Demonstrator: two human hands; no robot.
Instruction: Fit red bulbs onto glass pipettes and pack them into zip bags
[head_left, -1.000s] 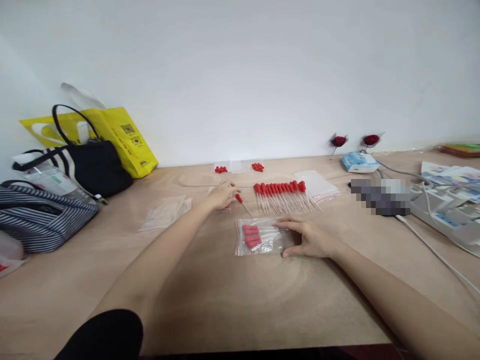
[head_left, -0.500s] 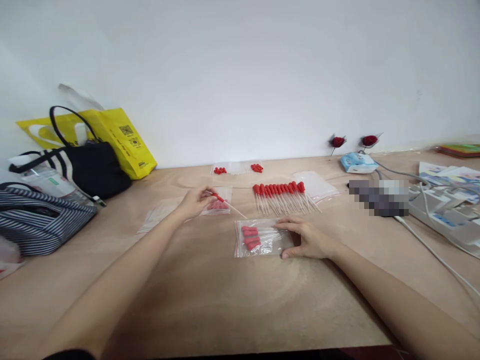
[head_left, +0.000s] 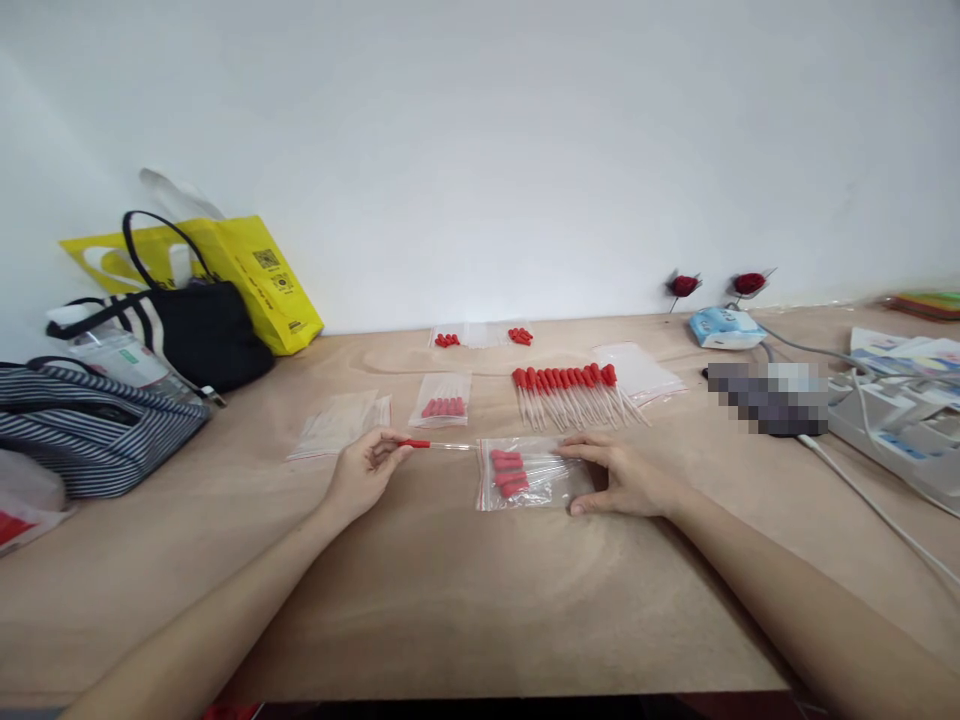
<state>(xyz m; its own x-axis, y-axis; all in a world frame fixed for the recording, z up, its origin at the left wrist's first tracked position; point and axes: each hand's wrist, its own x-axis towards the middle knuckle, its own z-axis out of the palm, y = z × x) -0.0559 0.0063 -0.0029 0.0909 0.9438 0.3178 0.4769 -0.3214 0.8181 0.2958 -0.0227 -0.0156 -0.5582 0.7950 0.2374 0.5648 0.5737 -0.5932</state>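
Note:
My left hand pinches the red bulb of a glass dropper. The dropper lies level and points right, its clear tip at the zip edge of a transparent zip bag. Inside that bag are several red-bulbed droppers, bulbs toward the left. My right hand grips the bag's right end, thumb at the near edge and fingers at the far edge. Behind it, a row of red-bulbed droppers lies side by side. Another zip bag with several droppers lies beyond my left hand.
Flat zip bags lie at left and at back right. Bags of red bulbs rest by the wall. A yellow bag, black bag and striped pouch stand left. A power strip and cables lie right.
My left hand has come nearer with the dropper, which has turned from slanting to level, its tip now at the bag's zip edge. My right hand stays on the bag. The view has shifted slightly.

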